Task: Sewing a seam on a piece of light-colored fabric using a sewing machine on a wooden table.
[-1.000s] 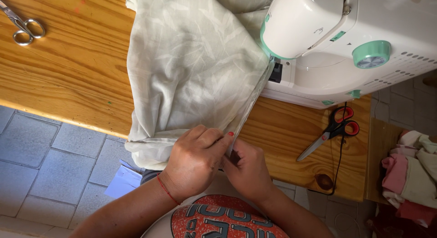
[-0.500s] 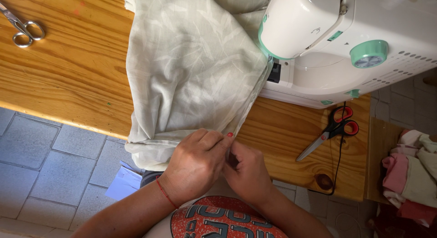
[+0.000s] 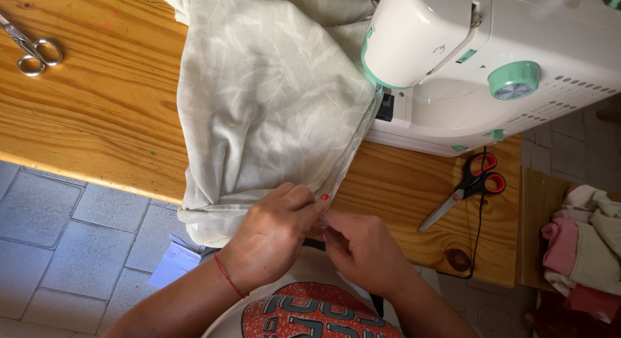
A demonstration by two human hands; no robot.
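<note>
Our left hand and right hand meet knuckle to knuckle at the table edge, fingers pinched shut on the hem of the pale green fabric; our fingertips hide the fold itself, and its far end vanishes under the sewing machine

I saw a wooden table w/ fabric, sewing machine, silver scissors & red-handled scissors on it.

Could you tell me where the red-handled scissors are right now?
In the head view, the red-handled scissors lie on the wooden table at the right, just below the sewing machine.
</note>
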